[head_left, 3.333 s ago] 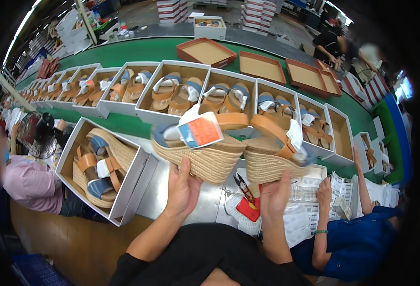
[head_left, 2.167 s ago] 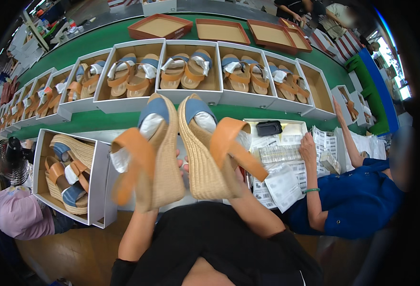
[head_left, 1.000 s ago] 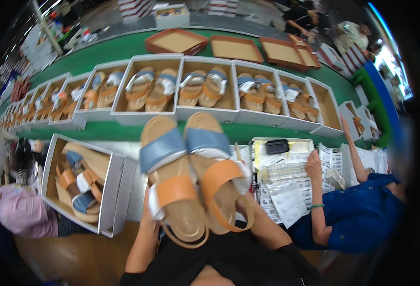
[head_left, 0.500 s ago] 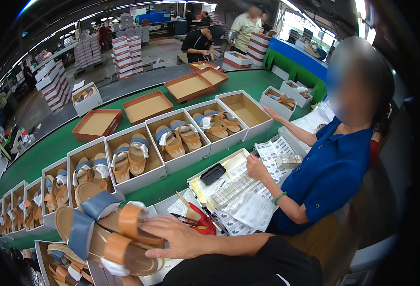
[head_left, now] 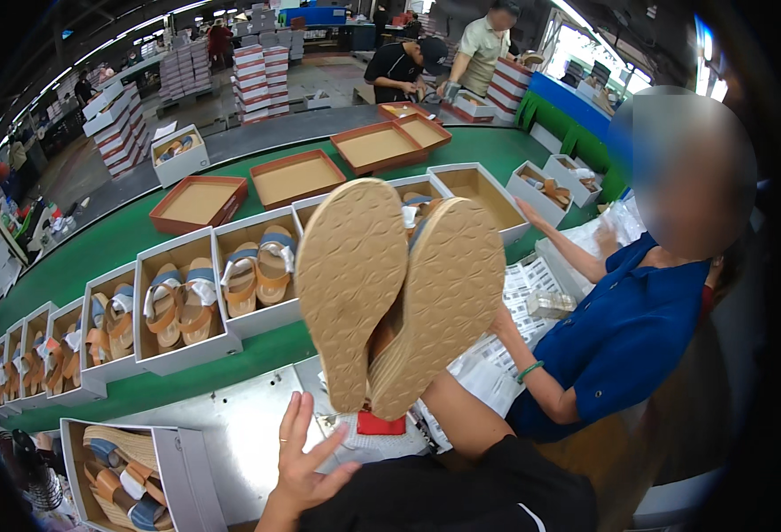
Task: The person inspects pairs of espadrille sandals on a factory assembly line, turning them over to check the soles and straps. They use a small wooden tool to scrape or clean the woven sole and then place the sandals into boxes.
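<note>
A pair of sandals (head_left: 355,275) is lifted up in front of me, with tan patterned soles turned toward me and toes upward. My right forearm (head_left: 470,412) reaches up behind them; the right hand gripping them is hidden by the soles. Below and left of the heels, my left hand (head_left: 306,461) is open, fingers spread, a ring on one finger, holding nothing. At the lower left, an open box (head_left: 182,479) contains more sandals (head_left: 129,479) with blue and tan straps. A metal work surface (head_left: 239,434) lies between that box and my left hand.
A row of open white boxes (head_left: 186,346) with sandals runs along the green conveyor (head_left: 319,341). Brown box lids (head_left: 297,177) lie beyond. On the right a co-worker in a blue shirt (head_left: 621,346) sits by label sheets (head_left: 523,279). Stacked boxes (head_left: 262,84) stand behind.
The sandals have moved up and right and turned soles toward me. My left hand has come off them and spread open. The right hand has gone out of sight behind the soles.
</note>
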`<state>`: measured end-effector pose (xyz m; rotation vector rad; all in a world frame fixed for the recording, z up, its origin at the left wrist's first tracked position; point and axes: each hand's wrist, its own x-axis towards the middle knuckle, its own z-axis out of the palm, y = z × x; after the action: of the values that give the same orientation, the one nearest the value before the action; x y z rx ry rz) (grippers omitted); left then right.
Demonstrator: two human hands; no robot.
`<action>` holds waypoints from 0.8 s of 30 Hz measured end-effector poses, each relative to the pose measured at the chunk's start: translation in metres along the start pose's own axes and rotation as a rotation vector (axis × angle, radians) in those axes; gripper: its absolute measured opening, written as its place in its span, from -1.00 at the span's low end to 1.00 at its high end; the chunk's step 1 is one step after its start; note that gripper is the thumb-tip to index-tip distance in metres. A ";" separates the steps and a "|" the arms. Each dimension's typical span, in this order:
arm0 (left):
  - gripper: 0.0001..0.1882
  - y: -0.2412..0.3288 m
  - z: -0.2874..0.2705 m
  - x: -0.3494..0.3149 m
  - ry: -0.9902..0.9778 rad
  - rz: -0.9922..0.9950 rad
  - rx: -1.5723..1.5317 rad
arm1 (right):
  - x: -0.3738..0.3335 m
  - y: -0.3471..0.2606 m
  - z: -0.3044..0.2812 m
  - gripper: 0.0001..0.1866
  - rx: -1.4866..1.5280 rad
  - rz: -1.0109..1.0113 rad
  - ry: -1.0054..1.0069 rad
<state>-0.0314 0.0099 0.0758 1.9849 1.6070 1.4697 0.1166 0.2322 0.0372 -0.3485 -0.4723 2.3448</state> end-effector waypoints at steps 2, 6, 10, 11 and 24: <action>-0.48 -0.018 0.007 -0.011 0.009 -0.208 -0.105 | 0.014 -0.015 -0.002 -0.59 0.021 -0.057 0.000; -0.53 -0.054 0.018 -0.034 0.027 -0.472 0.079 | 0.041 -0.036 -0.010 -0.60 0.060 -0.130 0.012; -0.56 -0.103 0.038 -0.067 -0.048 -0.554 0.261 | 0.045 -0.063 -0.027 -0.61 0.063 -0.228 0.063; -0.56 -0.113 0.045 -0.076 -0.062 -0.563 0.300 | 0.044 -0.070 -0.031 -0.61 0.064 -0.251 0.079; -0.56 -0.123 0.061 -0.084 -0.044 -0.533 0.423 | 0.061 -0.245 -0.089 -0.64 -0.209 -0.776 0.336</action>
<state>-0.0553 0.0133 -0.0834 1.5449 2.3361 0.9350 0.2513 0.4623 0.0550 -0.5325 -0.5628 1.4580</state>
